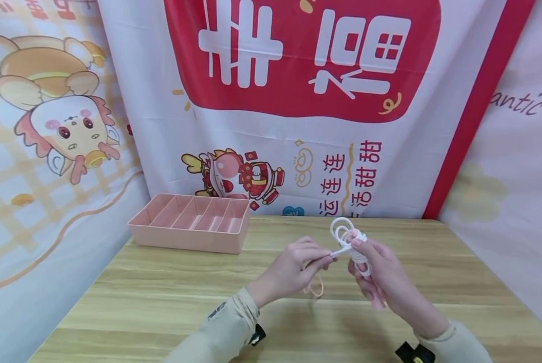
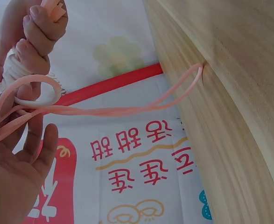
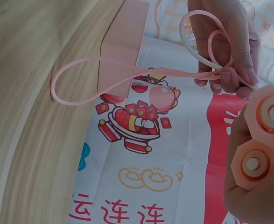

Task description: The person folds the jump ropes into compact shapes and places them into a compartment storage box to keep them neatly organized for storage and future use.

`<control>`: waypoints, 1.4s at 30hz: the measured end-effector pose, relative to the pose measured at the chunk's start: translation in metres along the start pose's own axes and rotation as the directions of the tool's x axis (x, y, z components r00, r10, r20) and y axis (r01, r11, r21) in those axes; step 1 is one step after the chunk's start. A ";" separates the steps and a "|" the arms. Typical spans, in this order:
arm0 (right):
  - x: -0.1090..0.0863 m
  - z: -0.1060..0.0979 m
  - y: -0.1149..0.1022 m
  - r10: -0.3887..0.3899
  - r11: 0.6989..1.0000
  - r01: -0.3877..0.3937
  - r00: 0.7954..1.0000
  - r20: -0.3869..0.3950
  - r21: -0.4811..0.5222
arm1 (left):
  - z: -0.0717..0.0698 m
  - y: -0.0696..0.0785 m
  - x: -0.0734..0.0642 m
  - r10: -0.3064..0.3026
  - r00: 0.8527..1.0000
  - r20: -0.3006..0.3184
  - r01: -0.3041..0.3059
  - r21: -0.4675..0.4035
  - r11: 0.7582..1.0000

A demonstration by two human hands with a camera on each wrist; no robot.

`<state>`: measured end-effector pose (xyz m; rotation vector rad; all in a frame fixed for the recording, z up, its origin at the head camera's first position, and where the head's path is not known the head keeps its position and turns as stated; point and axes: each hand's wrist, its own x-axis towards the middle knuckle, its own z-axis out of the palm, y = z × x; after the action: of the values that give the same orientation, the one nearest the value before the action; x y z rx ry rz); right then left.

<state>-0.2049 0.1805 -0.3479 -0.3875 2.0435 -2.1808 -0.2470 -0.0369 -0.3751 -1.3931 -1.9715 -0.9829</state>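
Observation:
A jump rope with a white-to-pink cord is held up between both hands over the table. My right hand (image 1: 388,275) grips its pink handles (image 3: 255,108) together with a bundle of white cord (image 1: 360,258) wound about them. Small white loops stick out above that thumb. To the left of the bundle, my left hand (image 1: 291,267) pinches a stretch of cord between thumb and fingertips. From the left fingers a long pink loop (image 2: 122,111) hangs down towards the tabletop. Whether the loop's end touches the wood is hard to tell.
A pink box (image 1: 184,239) divided into several compartments stands at the back left of the wooden table (image 1: 162,287). Behind the table hangs a red and white printed cloth (image 1: 271,131). More printed cloth (image 1: 71,222) covers the left side.

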 end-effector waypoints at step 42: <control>-0.004 -0.010 0.000 -0.106 0.994 0.110 0.981 0.165 -0.012 | -0.002 0.009 0.001 -0.051 0.991 0.122 0.061 -0.082 0.995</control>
<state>-0.2035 0.1911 -0.3486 -0.6722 2.0014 -2.1083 -0.2387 -0.0359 -0.3714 -1.4815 -2.0879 -1.0427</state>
